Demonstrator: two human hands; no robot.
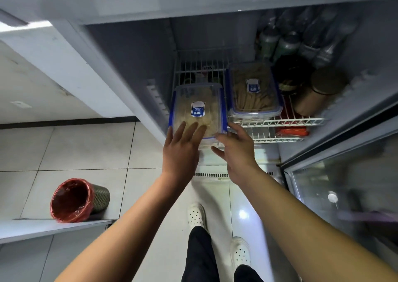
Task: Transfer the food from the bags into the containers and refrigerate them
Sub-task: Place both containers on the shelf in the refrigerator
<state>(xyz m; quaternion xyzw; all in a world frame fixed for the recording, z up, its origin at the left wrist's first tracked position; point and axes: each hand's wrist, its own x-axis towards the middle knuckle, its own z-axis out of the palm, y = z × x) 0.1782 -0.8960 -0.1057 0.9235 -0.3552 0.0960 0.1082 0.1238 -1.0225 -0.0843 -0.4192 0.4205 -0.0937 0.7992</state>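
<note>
Both hands are at the open fridge. The left hand [183, 143] lies flat with fingers spread on the near end of the clear container [198, 109] of pale food, so its grip is released, just resting on the lid. The right hand [234, 146] sits at the container's near right corner, fingers loosely curled against it; can't tell if that grip is really clamped or only touching. The container hangs off the front edge of the wire shelf [280, 122], blue clips down its sides.

Just past the right hand, a second container [253, 90] with darker strips already sits on the shelf, right beside the first one. Further right of it are a brown jar [318, 92] and something dark and round, with a row of bottles [286, 42] at the back. The glass door [344, 184] stands open to the right of the right arm. Down left of the left arm, a bin with a red liner [73, 200] sits on the tiled floor.
</note>
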